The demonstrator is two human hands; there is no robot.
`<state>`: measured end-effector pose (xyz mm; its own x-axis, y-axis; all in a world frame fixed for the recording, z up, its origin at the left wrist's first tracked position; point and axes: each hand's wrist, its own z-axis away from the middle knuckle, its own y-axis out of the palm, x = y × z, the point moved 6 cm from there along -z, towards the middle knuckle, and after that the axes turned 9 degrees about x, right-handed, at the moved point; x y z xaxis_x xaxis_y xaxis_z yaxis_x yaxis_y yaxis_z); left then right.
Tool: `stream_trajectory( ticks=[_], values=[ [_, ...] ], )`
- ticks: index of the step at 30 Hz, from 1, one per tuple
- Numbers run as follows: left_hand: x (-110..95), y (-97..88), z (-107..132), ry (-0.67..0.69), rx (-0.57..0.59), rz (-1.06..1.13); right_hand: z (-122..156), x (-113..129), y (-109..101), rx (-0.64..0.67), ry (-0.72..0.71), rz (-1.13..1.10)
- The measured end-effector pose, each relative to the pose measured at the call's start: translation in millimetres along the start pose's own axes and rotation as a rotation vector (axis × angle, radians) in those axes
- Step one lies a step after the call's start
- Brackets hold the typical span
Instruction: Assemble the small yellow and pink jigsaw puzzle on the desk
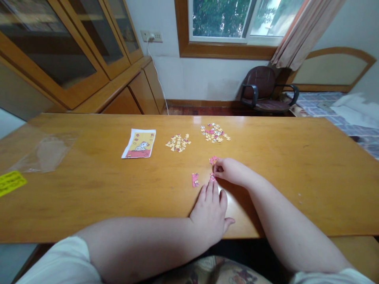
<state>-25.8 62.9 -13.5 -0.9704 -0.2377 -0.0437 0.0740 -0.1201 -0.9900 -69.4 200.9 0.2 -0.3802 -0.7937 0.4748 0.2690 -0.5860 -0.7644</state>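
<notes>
My left hand (pixel 211 213) lies flat on the wooden table (pixel 89 189), fingers stretched out, holding nothing. Just beyond its fingertips sit a small joined pink puzzle strip (pixel 195 180) and a pink piece (pixel 212 177). My right hand (pixel 230 170) is curled, its fingertips pinching at a pink puzzle piece between those and a small pink cluster (pixel 213 159). Farther back lie a yellow pile of pieces (pixel 178 142) and a mixed pink-and-yellow pile (pixel 214 133).
A reference picture card (pixel 139 143) lies left of the piles. A clear plastic bag (pixel 44 152) and a yellow label (pixel 10 182) sit at the table's left end. Behind stand a wooden cabinet (pixel 74 51), a dark armchair (pixel 265 92) and a window.
</notes>
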Motion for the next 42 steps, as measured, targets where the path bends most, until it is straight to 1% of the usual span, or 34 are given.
stream_trajectory(
  ticks=[10,17,25,36,38,39,42],
  values=[
    [-0.5,-0.8,-0.2,0.030,0.001,-0.002,-2.7,-9.8,1.5,0.034,0.042,-0.007],
    [-5.7,-4.7,2.4,0.107,0.000,0.010,2.6,-11.9,-1.5,0.100,0.043,-0.001],
    [-5.2,-3.7,2.3,0.102,-0.030,0.005,3.5,-14.0,-1.5,0.121,0.045,-0.010],
    [-4.3,-5.4,1.6,0.101,-0.028,0.004,4.3,-11.0,-4.0,0.120,0.059,-0.030],
    [-3.6,-6.2,1.3,0.098,-0.027,0.008,5.6,-13.6,-8.3,0.095,0.049,-0.055],
    [-3.1,-6.7,1.1,0.096,-0.026,0.011,6.4,-16.5,-12.6,0.058,0.053,-0.064],
    [-1.6,-9.3,0.4,0.093,-0.021,0.020,10.1,-32.3,-32.0,-0.126,0.130,-0.037]
  ],
)
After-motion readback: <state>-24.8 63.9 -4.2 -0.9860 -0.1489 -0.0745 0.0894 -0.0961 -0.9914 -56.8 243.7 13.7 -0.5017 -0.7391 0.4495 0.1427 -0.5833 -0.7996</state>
